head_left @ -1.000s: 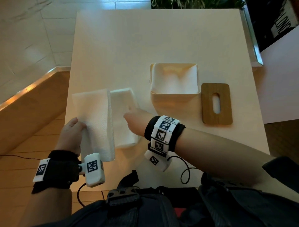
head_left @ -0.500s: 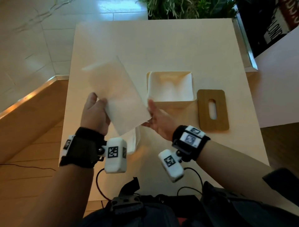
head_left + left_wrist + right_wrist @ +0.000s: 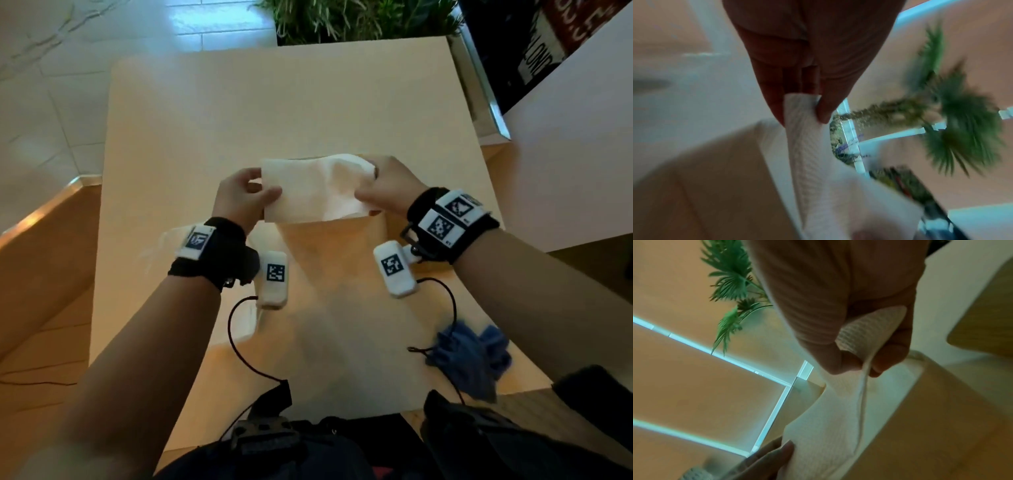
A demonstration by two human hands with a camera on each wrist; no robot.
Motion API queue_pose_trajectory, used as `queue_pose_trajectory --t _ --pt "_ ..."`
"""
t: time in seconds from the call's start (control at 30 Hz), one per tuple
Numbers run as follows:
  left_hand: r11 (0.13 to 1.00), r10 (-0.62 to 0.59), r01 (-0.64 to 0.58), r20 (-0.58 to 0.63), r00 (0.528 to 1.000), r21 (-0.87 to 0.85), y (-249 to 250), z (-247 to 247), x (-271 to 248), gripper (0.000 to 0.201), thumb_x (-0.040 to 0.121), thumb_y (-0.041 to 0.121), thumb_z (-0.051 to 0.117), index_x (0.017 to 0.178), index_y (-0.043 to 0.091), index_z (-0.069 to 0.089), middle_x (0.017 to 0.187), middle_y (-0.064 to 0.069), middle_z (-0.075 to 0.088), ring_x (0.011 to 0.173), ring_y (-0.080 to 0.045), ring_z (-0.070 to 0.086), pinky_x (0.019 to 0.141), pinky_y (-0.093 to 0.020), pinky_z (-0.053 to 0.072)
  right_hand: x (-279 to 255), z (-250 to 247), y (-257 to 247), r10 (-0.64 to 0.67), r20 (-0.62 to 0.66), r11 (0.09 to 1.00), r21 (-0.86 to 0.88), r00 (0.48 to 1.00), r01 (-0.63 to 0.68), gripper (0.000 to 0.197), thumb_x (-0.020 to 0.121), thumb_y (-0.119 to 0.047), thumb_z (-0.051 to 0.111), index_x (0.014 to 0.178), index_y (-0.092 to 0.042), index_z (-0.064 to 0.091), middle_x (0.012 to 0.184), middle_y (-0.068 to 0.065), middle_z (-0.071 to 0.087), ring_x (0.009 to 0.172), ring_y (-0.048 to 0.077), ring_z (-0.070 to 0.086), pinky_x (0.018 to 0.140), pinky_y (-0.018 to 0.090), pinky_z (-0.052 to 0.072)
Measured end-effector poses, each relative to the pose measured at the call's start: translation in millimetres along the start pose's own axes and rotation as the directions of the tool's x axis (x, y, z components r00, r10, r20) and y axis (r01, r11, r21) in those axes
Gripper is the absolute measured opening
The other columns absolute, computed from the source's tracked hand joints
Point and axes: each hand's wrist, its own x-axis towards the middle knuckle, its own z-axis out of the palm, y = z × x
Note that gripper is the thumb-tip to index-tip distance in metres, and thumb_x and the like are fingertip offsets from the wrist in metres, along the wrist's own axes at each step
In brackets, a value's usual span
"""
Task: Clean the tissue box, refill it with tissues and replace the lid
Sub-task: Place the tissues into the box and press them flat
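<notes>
I count one tissue sheet (image 3: pixel 310 190) held up above the table (image 3: pixel 239 113), stretched between two hands. Left hand (image 3: pixel 239 198) pinches the sheet's left edge between thumb and fingers; the left wrist view confirms the pinch on a folded corner (image 3: pixel 803 113). Right hand (image 3: pixel 387 186) grips the right edge, bunched, thumb against fingers (image 3: pixel 892 344). The sheet hides whatever lies behind it on the table; I cannot see the tissue box or lid in the head view. Nearer me than the sheet: one more white tissue piece (image 3: pixel 164 240), partly behind the left wrist, and one crumpled blue cloth (image 3: pixel 469 359) at the table's near right edge. One potted plant (image 3: pixel 349 20) stands beyond the table's far edge.
</notes>
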Motion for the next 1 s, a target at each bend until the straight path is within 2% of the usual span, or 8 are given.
queue_pose_trajectory --t 0.13,0.27,0.47,0.6,0.7,0.87,0.93,1.0 --pt "0.747 0.161 -0.17 0.073 0.984 0.643 8.1 16.8 11.7 0.022 0.085 0.022 0.057 0.069 0.006 0.056 0.072 -0.015 0.055 0.071 -0.029 0.05 0.064 -0.03 0.034 28.5 7.8 -2.6 0.003 0.007 0.949 -0.316 1.0 0.0 0.025 0.078 0.0 0.053 0.101 -0.01 0.06 0.094 0.007 0.059 0.085 0.028 0.06 0.054 0.03 0.055" --pt "0.551 0.176 -0.227 0.154 0.972 0.803 8.3 30.7 20.3 0.026 0.09 0.023 0.047 0.068 0.009 0.053 0.079 -0.016 0.056 0.079 -0.034 0.053 0.066 -0.034 0.036 44.0 20.7 -2.9 -0.014 0.077 0.823 -0.565 0.997 0.055 0.037 0.084 -0.001 0.051 0.121 -0.005 0.049 0.118 0.016 0.058 0.103 0.031 0.058 0.074 0.032 0.045" --pt "0.536 0.191 -0.243 0.164 0.968 0.809 13.4 28.2 32.2 0.03 0.085 0.023 0.052 0.061 0.008 0.044 0.08 -0.018 0.055 0.077 -0.034 0.049 0.067 -0.034 0.034 39.9 6.4 -3.8 -0.058 -0.019 0.912 -0.407 0.998 0.045 0.047 0.088 -0.02 0.055 0.127 -0.006 0.031 0.086 0.008 0.05 0.077 0.026 0.052 0.065 0.031 0.041" --pt "0.732 0.205 -0.191 0.056 0.977 0.654 12.2 22.6 33.9 0.013 0.084 0.019 0.055 0.086 0.007 0.061 0.091 -0.014 0.066 0.082 -0.03 0.056 0.07 -0.029 0.038 39.7 -6.9 6.9 -0.125 -0.153 0.966 -0.244 0.98 0.085 0.049 0.084 0.0 0.047 0.129 -0.012 0.034 0.067 -0.003 0.042 0.062 0.017 0.047 0.052 0.026 0.037" --pt "0.766 0.139 -0.135 0.044 0.989 0.629 6.3 25.1 35.9 0.033 0.081 0.017 0.058 0.114 0.014 0.056 0.098 -0.012 0.068 0.09 -0.03 0.06 0.074 -0.03 0.042 38.5 3.7 18.2 -0.123 -0.123 0.954 -0.289 0.985 0.083 0.052 0.083 0.004 0.044 0.13 -0.015 0.035 0.077 0.002 0.051 0.063 0.017 0.051 0.06 0.032 0.046" --pt "0.591 0.337 -0.279 0.082 0.938 0.757 3.1 23.0 33.4 0.064 0.078 0.015 0.068 0.137 0.015 0.043 0.124 -0.02 0.051 0.115 -0.038 0.045 0.099 -0.041 0.04 38.9 20.2 31.8 -0.307 -0.12 0.862 -0.455 0.944 0.222 0.044 0.086 0.004 0.047 0.128 -0.009 0.042 0.092 0.021 0.064 0.082 0.035 0.061 0.073 0.037 0.049" --pt "0.427 0.477 -0.46 0.238 0.846 0.779 2.6 28.0 27.6 0.057 0.079 0.016 0.068 0.133 0.017 0.051 0.138 -0.021 0.042 0.127 -0.041 0.037 0.107 -0.045 0.035 39.5 22.9 33.6 -0.38 -0.147 0.839 -0.471 0.913 0.273 0.04 0.087 0.001 0.053 0.125 -0.008 0.047 0.091 0.021 0.064 0.083 0.035 0.062 0.073 0.036 0.049" --pt "0.275 0.435 -0.585 0.444 0.783 0.763 -1.6 39.0 22.0 0.05 0.086 0.02 0.06 0.135 0.021 0.05 0.152 -0.02 0.03 0.141 -0.042 0.023 0.115 -0.051 0.022 39.5 24.6 34.9 -0.419 -0.179 0.834 -0.462 0.89 0.3 0.037 0.086 -0.002 0.058 0.123 -0.007 0.052 0.089 0.02 0.064 0.081 0.035 0.062 0.073 0.035 0.049"
